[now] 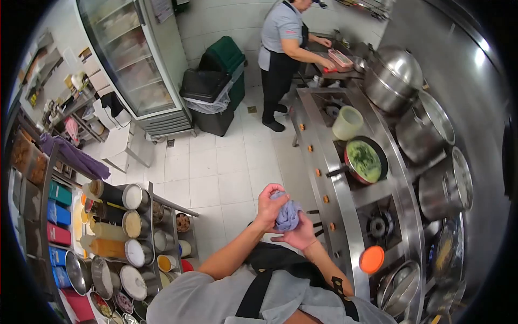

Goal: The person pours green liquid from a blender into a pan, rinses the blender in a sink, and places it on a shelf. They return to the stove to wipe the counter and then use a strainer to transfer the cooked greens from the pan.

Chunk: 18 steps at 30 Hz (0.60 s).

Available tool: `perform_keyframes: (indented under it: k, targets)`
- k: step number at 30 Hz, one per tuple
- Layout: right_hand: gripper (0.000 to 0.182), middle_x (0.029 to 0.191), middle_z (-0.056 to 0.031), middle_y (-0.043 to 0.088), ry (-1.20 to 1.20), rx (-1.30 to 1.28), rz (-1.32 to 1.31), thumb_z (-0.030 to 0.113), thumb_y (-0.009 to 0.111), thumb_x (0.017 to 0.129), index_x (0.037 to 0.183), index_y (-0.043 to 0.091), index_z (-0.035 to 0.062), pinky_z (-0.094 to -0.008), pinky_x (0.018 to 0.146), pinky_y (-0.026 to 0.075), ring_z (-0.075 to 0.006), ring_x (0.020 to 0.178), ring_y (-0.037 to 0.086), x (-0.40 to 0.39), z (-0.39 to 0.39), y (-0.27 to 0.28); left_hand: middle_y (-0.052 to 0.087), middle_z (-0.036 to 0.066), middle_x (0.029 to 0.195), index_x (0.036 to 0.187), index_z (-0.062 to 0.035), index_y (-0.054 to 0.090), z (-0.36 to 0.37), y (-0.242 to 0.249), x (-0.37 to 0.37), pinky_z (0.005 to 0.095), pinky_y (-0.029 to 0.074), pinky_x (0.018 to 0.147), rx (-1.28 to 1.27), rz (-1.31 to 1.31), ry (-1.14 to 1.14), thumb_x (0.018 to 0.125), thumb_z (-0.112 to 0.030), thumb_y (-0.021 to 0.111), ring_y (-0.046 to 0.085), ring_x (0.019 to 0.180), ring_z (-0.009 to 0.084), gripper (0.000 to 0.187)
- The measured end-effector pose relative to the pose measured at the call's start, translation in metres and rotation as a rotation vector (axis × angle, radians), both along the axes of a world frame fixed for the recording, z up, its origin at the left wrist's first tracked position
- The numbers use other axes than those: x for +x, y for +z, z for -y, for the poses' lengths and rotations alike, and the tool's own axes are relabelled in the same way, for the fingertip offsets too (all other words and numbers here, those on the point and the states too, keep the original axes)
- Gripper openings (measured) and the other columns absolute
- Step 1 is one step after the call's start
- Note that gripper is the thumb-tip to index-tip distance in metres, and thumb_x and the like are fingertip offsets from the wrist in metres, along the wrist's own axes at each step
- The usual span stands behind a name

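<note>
A crumpled blue-purple cloth (288, 216) is bunched up between my two hands, in front of my body and over the tiled floor. My left hand (268, 208) grips its upper left side with curled fingers. Underneath and to the right, my right hand (300, 234) cups the cloth, its thumb pointing left. To the right on the stove, a pan (384, 162) with a dark handle holds a green, creamy mixture with dark green pieces. Behind the pan stands a pale translucent container (348, 123).
The steel stove (345, 216) runs along my right, with an orange lid (372, 260) and large pots (425, 127) on it. Left stands a shelf with bottles (108, 248) and tubs. A co-worker (280, 54) handles a tray at the far counter. Bins (208, 92) stand beside a glass-door fridge (129, 59).
</note>
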State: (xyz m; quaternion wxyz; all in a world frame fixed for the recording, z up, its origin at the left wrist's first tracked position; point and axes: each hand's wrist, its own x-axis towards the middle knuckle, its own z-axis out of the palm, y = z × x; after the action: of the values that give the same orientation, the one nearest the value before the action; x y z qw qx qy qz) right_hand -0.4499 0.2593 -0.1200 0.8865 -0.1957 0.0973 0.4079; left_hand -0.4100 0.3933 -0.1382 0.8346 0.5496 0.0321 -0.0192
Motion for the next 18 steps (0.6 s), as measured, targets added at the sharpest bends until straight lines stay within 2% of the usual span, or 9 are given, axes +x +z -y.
perform_keyframes:
  k: [2, 5, 7, 8, 10, 11, 14, 15, 18]
  targets:
    - [0.049, 0.11, -0.0099, 0.057, -0.141, -0.165, -0.036, 0.048, 0.039, 0.092, 0.118, 0.05, 0.0089, -0.033, 0.082, 0.047, -0.0204, 0.098, 0.056, 0.048, -0.045, 0.0, 0.056, 0.011, 0.089, 0.087, -0.0022, 0.055, -0.028, -0.007, 0.038, 0.0352, 0.047, 0.076, 0.561, 0.319, 0.112, 0.077, -0.017, 0.065, 0.056, 0.083, 0.0248, 0.021]
    - [0.049, 0.1, -0.0085, 0.059, -0.207, -0.222, -0.034, 0.052, 0.04, 0.09, 0.112, 0.051, 0.01, -0.0323, 0.076, 0.048, -0.0192, 0.09, 0.057, 0.122, -0.085, -0.038, 0.056, 0.013, 0.092, 0.089, -0.0029, 0.057, -0.061, 0.005, 0.078, 0.0345, 0.047, 0.075, 0.872, 0.663, 0.14, 0.072, -0.018, 0.067, 0.055, 0.089, 0.0258, 0.024]
    - [0.041, 0.086, -0.0049, 0.058, -0.255, -0.165, 0.037, 0.05, 0.043, 0.09, 0.1, 0.055, 0.0115, -0.0304, 0.07, 0.048, -0.0165, 0.08, 0.057, 0.167, -0.116, -0.043, 0.058, 0.014, 0.089, 0.086, -0.0029, 0.057, -0.08, 0.011, 0.106, 0.0354, 0.047, 0.073, 0.945, 0.663, 0.224, 0.071, -0.019, 0.068, 0.056, 0.084, 0.0286, 0.025]
    - [0.04, 0.085, -0.0042, 0.058, -0.222, -0.239, 0.069, 0.049, 0.044, 0.09, 0.098, 0.055, 0.0113, -0.03, 0.07, 0.048, -0.0159, 0.08, 0.057, 0.19, -0.13, -0.038, 0.058, 0.014, 0.087, 0.085, -0.0029, 0.058, -0.087, 0.012, 0.12, 0.0358, 0.047, 0.071, 0.978, 0.658, 0.271, 0.071, -0.02, 0.068, 0.057, 0.082, 0.0301, 0.025]
    - [0.037, 0.082, -0.0029, 0.057, -0.143, -0.381, 0.132, 0.046, 0.046, 0.09, 0.094, 0.055, 0.011, -0.0292, 0.07, 0.047, -0.0149, 0.081, 0.057, 0.229, -0.154, -0.029, 0.059, 0.012, 0.081, 0.08, -0.0025, 0.058, -0.104, 0.009, 0.15, 0.0342, 0.047, 0.067, 0.966, 0.476, 0.281, 0.074, -0.019, 0.067, 0.058, 0.075, 0.026, 0.02]
    - [0.036, 0.083, -0.0033, 0.057, -0.04, -0.315, 0.17, 0.045, 0.046, 0.091, 0.095, 0.056, 0.01, -0.0292, 0.07, 0.048, -0.015, 0.081, 0.057, 0.254, -0.162, -0.043, 0.06, 0.011, 0.078, 0.078, -0.0023, 0.058, -0.115, 0.007, 0.165, 0.0334, 0.047, 0.065, 0.963, 0.382, 0.293, 0.075, -0.018, 0.067, 0.058, 0.071, 0.024, 0.018]
    - [0.037, 0.088, -0.0043, 0.059, 0.228, -0.136, 0.212, 0.042, 0.045, 0.091, 0.099, 0.056, 0.0083, -0.0293, 0.072, 0.048, -0.0159, 0.082, 0.058, 0.332, -0.179, -0.09, 0.06, 0.008, 0.07, 0.072, -0.0036, 0.058, -0.151, -0.027, 0.238, 0.0292, 0.046, 0.059, 0.416, 0.064, 0.223, 0.079, -0.013, 0.064, 0.057, 0.065, 0.0161, 0.013]
    - [0.038, 0.091, -0.0047, 0.059, 0.275, -0.094, 0.191, 0.043, 0.044, 0.092, 0.1, 0.055, 0.0084, -0.0295, 0.074, 0.048, -0.0165, 0.084, 0.058, 0.355, -0.186, -0.096, 0.06, 0.006, 0.072, 0.08, -0.0044, 0.057, -0.16, -0.035, 0.259, 0.0254, 0.044, 0.057, 0.343, -0.04, 0.213, 0.082, -0.009, 0.061, 0.055, 0.067, 0.0102, 0.007]
    - [0.042, 0.098, -0.0055, 0.059, 0.253, -0.027, 0.107, 0.047, 0.043, 0.091, 0.105, 0.055, 0.009, -0.0316, 0.079, 0.047, -0.018, 0.091, 0.058, 0.415, -0.219, -0.087, 0.058, 0.006, 0.068, 0.089, -0.0043, 0.055, -0.176, 0.008, 0.327, 0.0276, 0.045, 0.056, 0.345, -0.095, 0.409, 0.078, -0.006, 0.061, 0.056, 0.063, 0.0135, 0.013]
